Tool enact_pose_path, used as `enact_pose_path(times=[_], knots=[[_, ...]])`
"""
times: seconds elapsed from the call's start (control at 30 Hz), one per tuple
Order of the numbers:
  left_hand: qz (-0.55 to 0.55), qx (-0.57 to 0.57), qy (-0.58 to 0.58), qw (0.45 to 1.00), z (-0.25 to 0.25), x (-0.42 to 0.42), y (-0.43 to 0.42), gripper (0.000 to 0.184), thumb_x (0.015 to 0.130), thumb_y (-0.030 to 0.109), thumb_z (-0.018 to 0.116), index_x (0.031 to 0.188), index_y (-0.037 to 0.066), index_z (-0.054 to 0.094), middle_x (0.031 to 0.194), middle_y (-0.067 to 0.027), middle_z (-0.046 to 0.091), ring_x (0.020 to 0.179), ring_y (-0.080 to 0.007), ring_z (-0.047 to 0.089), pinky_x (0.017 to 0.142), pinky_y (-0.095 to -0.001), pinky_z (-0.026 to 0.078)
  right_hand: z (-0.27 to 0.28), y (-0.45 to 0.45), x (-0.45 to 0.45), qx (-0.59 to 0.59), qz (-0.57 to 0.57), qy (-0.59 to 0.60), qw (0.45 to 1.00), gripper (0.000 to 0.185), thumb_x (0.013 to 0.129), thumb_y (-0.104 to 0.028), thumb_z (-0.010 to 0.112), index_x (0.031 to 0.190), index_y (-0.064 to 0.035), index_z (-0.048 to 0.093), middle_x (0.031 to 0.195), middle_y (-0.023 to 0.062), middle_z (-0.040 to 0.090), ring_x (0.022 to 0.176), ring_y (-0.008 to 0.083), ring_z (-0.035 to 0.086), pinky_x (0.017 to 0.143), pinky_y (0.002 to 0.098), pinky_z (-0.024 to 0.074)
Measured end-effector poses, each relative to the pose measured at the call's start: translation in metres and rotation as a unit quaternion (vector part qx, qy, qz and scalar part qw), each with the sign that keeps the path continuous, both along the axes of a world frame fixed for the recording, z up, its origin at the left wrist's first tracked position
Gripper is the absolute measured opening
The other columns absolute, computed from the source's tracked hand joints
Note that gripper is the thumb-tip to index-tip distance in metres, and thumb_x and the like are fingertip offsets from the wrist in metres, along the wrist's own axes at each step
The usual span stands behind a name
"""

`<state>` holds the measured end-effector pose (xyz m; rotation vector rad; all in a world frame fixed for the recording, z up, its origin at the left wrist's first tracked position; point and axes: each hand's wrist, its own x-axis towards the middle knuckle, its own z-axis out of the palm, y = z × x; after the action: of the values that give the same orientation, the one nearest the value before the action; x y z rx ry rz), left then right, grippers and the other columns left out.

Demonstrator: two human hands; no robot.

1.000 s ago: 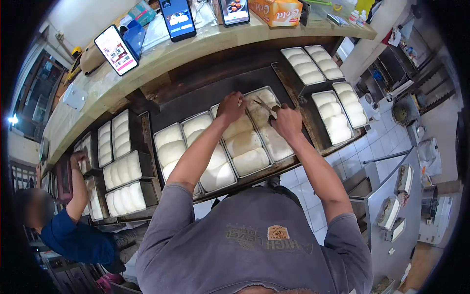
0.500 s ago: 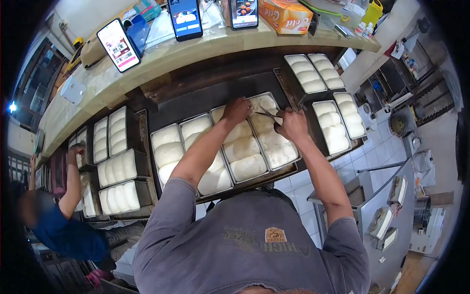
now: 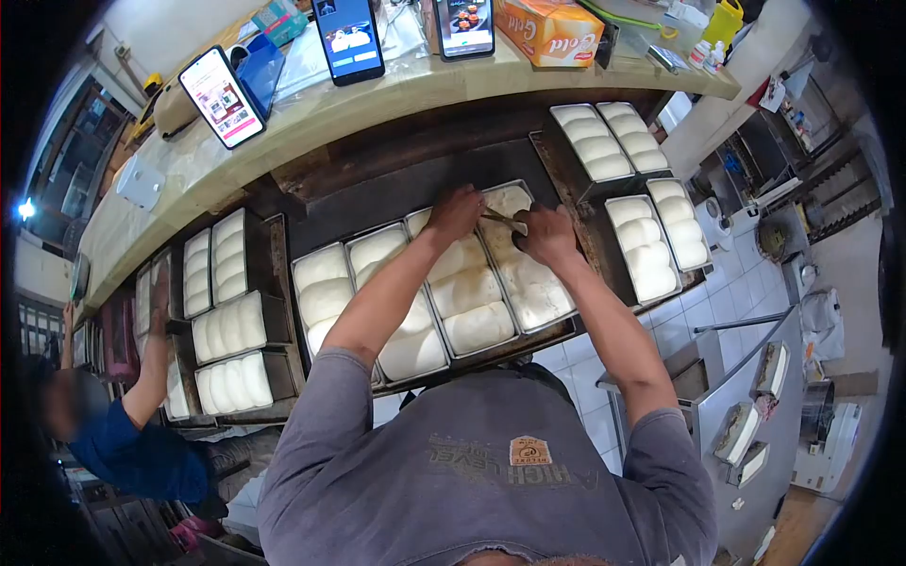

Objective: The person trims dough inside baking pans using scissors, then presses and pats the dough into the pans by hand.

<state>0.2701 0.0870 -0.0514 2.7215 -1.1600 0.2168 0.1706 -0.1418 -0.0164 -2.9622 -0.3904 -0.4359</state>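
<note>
My right hand is closed around the handles of a pair of scissors. The blades point left, over the upper part of the rightmost dough loaf in the middle row of tins. Close to the blade tips, my left hand has its fingers bent and pressed together; what they pinch, if anything, is hidden. Beneath that hand is the neighbouring dough loaf, browned on its surface. Further left in the row stand paler dough loaves in metal tins.
More filled tins stand at the right and left. Behind the dark tray, a counter holds phones and an orange box. A co-worker in blue reaches toward tins at far left.
The scissor blades, spread apart before, now look closed together. My right hand has shifted slightly left, toward my left hand. The co-worker's hand has moved up over the far-left tins.
</note>
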Motion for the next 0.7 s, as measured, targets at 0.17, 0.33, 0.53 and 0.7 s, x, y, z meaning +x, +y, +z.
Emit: enact_pose_path(times=[0.17,0.33,0.53,0.7], knots=[[0.023,-0.098,0.024,0.995,-0.009,-0.002,0.003,0.023,0.105,0.028,0.056,0.115,0.011,0.069,0.114,-0.0101,0.072,0.110,-0.0343,0.068,0.092,-0.0464,0.054,0.002,0.007,0.006,-0.011,-0.008,0.065,0.998,0.029,0.082,-0.031,0.074,0.107,-0.0206,0.082,0.093,0.0070,0.075,0.084,0.0312,0.069,0.083,0.0440,0.0469],[0.068,-0.161,0.081,0.981,0.011,-0.006,0.006,0.025,0.104,0.033,0.059,0.112,0.012,0.068,0.111,-0.0113,0.073,0.102,-0.0349,0.070,0.087,-0.0462,0.055,0.004,-0.003,0.002,0.093,-0.012,0.081,0.992,0.030,0.081,-0.033,0.076,0.108,-0.0195,0.081,0.092,0.0074,0.077,0.085,0.0337,0.071,0.078,0.0445,0.0508],[0.155,-0.207,0.256,0.931,0.047,-0.015,-0.001,0.028,0.099,0.038,0.066,0.110,0.012,0.066,0.106,-0.0107,0.074,0.089,-0.0348,0.070,0.080,-0.0459,0.054,0.025,-0.042,-0.034,0.205,-0.175,0.143,0.952,0.037,0.080,-0.038,0.078,0.109,-0.0161,0.081,0.098,0.0129,0.079,0.090,0.0391,0.072,0.076,0.0468,0.0560],[0.118,-0.196,0.227,0.947,0.042,-0.012,-0.028,0.027,0.097,0.036,0.069,0.109,0.012,0.065,0.100,-0.0095,0.074,0.083,-0.0329,0.070,0.076,-0.0458,0.054,0.028,-0.043,-0.046,0.210,-0.246,0.184,0.928,0.042,0.077,-0.041,0.079,0.110,-0.0153,0.081,0.102,0.0151,0.079,0.090,0.0410,0.073,0.076,0.0480,0.0585]])
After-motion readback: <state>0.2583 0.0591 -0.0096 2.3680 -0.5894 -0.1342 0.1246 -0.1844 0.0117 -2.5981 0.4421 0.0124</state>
